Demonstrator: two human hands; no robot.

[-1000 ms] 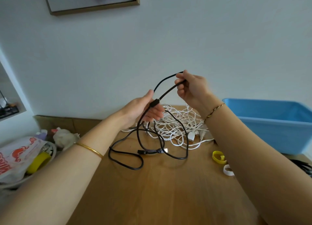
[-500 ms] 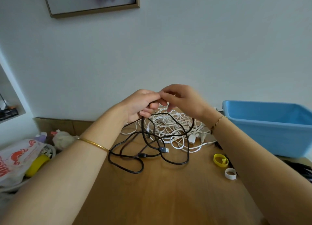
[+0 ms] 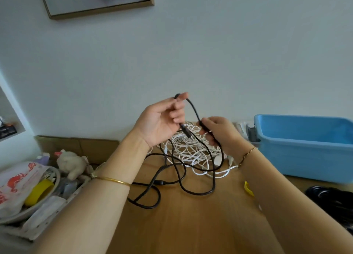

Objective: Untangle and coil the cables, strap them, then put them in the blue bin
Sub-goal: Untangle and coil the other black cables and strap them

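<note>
— What changed just now?

— Half a second back my hands were bunched low over the tangle. Now my left hand (image 3: 162, 120) has risen, palm toward me, fingers (image 3: 178, 110) curled round the black cable (image 3: 194, 108). My right hand (image 3: 219, 133) pinches it close by, and a smooth arc spans them. I'd call it the first coil turn.

— And the rest?

— Slack, rubbery loops on the wooden tabletop (image 3: 191, 231), crossing the thin white cables (image 3: 191, 150). The yellow strap (image 3: 248, 189) lies unused, and the rigid plastic blue bin (image 3: 305, 148) waits at the right.
</note>
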